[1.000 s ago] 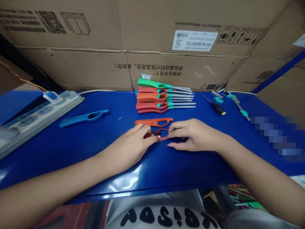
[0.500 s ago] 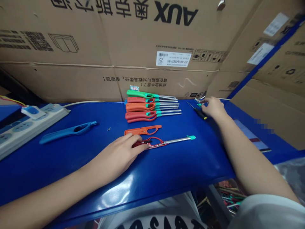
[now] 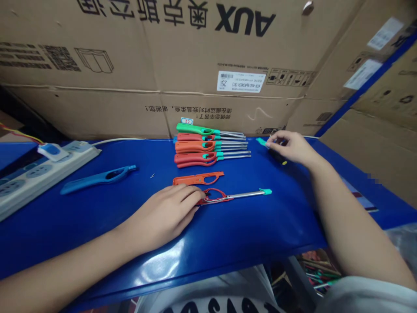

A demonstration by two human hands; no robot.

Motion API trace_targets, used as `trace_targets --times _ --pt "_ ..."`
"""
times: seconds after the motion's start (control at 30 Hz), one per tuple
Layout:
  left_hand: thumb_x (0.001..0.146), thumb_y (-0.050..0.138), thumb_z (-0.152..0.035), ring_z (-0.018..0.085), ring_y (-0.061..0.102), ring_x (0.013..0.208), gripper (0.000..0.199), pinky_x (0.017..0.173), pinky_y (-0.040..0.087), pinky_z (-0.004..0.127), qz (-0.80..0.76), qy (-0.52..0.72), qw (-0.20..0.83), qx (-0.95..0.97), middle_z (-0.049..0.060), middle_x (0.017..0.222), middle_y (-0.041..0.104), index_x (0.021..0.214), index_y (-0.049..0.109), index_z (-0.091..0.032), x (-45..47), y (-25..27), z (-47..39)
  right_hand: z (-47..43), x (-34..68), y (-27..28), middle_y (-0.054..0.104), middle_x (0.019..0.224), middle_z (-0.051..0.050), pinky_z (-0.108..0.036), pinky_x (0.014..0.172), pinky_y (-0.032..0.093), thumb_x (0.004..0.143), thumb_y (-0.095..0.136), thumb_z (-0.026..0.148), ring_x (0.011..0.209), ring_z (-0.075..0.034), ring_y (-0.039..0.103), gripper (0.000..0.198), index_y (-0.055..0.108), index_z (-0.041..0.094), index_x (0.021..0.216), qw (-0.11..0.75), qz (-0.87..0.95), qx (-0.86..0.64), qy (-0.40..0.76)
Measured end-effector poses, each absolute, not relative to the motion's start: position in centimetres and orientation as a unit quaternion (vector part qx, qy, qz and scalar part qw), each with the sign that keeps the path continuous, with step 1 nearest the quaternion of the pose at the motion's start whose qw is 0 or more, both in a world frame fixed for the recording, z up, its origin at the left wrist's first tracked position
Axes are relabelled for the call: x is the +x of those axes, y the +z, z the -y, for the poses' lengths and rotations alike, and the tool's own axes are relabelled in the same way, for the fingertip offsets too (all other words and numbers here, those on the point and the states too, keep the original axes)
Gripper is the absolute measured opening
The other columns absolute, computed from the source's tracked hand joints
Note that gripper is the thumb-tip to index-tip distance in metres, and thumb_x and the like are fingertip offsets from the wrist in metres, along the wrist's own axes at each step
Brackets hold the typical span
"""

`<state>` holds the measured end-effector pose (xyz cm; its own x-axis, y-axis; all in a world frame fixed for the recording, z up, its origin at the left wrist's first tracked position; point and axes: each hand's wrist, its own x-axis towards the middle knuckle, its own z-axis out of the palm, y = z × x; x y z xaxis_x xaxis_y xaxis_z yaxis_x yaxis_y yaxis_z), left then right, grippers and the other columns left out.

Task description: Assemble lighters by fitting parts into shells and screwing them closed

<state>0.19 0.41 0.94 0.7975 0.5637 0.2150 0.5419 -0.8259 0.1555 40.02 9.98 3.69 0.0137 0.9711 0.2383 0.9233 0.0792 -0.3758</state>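
My left hand [image 3: 169, 211] rests on the table with its fingers closed over the handle of an opened red gas lighter [image 3: 216, 197]. Wires show inside the lighter's trigger loop, and its metal tube [image 3: 247, 194] ends in a teal tip [image 3: 267, 191]. An orange handle half [image 3: 198, 178] lies just behind it. At the right, my right hand [image 3: 289, 148] pinches a small teal piece [image 3: 261, 141] in its fingertips. Below that hand is a screwdriver [image 3: 280, 159] with a dark handle and a yellow end, partly hidden.
Several lighters [image 3: 195, 147], green, red and orange, lie stacked at the back, with a small label [image 3: 186, 121]. A blue handle half [image 3: 97, 180] and tiny metal bits [image 3: 152, 176] lie left. A power strip [image 3: 45, 171] borders the left; cardboard [image 3: 130, 113] walls the back.
My right hand has shifted slightly, and a teal piece now sticks out leftward from its fingertips. My left fingers have moved further over the red handle. The view has shifted slightly.
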Motion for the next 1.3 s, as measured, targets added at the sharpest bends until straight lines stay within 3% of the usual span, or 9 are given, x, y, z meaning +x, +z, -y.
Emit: trace_targets --times 0.1,0.23,0.47,0.67,0.9,1.13,1.3 --pt "0.104 0.044 -0.02 0.025 0.069 0.103 0.021 0.085 0.058 0.041 -0.296 0.127 0.056 0.945 0.008 0.115 0.071 0.119 0.059 -0.019 0.3 1.0 -0.3 -8.3 36.9 4.0 0.072 0.083 -0.006 -0.031 0.068 0.048 0.086 0.063 0.048 0.073 -0.019 0.062 0.03 0.071 0.02 0.088 0.15 0.808 -0.534 0.2" --pt "0.105 0.042 -0.021 0.026 0.07 0.105 0.023 0.087 0.06 0.042 -0.286 0.132 0.047 0.948 0.008 0.117 0.072 0.12 0.059 -0.019 0.4 0.8 -0.4 -7.2 34.0 3.2 0.071 0.082 -0.006 -0.029 0.064 0.044 0.088 0.06 0.038 0.07 -0.016 0.06 0.023 0.07 0.017 0.086 0.054 0.855 -0.475 0.201" --pt "0.105 0.043 -0.02 0.024 0.071 0.108 0.026 0.091 0.06 0.04 -0.285 0.153 0.056 0.944 0.009 0.119 0.073 0.126 0.058 -0.017 0.2 0.2 -0.7 -7.3 33.0 2.0 0.064 0.074 -0.003 -0.027 0.061 0.04 0.091 0.062 0.041 0.065 -0.014 0.053 0.026 0.065 0.017 0.082 0.09 0.874 -0.45 0.163" --pt "0.104 0.045 -0.021 0.022 0.071 0.104 0.027 0.089 0.059 0.038 -0.316 0.164 0.105 0.929 0.008 0.116 0.073 0.128 0.058 -0.02 0.2 0.0 -0.5 -4.9 30.0 2.8 0.068 0.088 -0.005 -0.026 0.07 0.044 0.096 0.062 0.034 0.076 -0.014 0.059 0.019 0.067 0.017 0.089 0.151 0.907 -0.35 0.181" --pt "0.097 0.059 -0.017 0.022 0.069 0.109 0.03 0.094 0.057 0.038 -0.33 0.209 0.174 0.904 0.008 0.119 0.071 0.126 0.059 -0.021 0.4 -0.1 -0.5 -2.6 27.2 2.1 0.068 0.105 -0.006 -0.029 0.071 0.045 0.101 0.052 0.026 0.085 -0.017 0.065 0.017 0.067 0.019 0.1 0.08 0.935 -0.33 0.106" --pt "0.092 0.064 -0.016 0.022 0.069 0.105 0.025 0.094 0.056 0.038 -0.359 0.224 0.228 0.877 0.006 0.114 0.073 0.116 0.065 -0.02 0.6 0.1 -0.6 -3.1 26.9 0.7 0.067 0.101 -0.005 -0.027 0.072 0.046 0.102 0.05 0.025 0.085 -0.016 0.064 0.018 0.067 0.019 0.1 0.11 0.936 -0.309 0.129" --pt "0.089 0.067 -0.016 0.022 0.07 0.102 0.022 0.092 0.056 0.038 -0.389 0.227 0.278 0.848 0.005 0.111 0.074 0.11 0.066 -0.02 0.8 0.2 -0.7 -2.7 26.5 0.1 0.065 0.091 -0.005 -0.026 0.063 0.041 0.104 0.045 0.026 0.074 -0.014 0.058 0.023 0.065 0.018 0.097 0.134 0.95 -0.273 0.071"
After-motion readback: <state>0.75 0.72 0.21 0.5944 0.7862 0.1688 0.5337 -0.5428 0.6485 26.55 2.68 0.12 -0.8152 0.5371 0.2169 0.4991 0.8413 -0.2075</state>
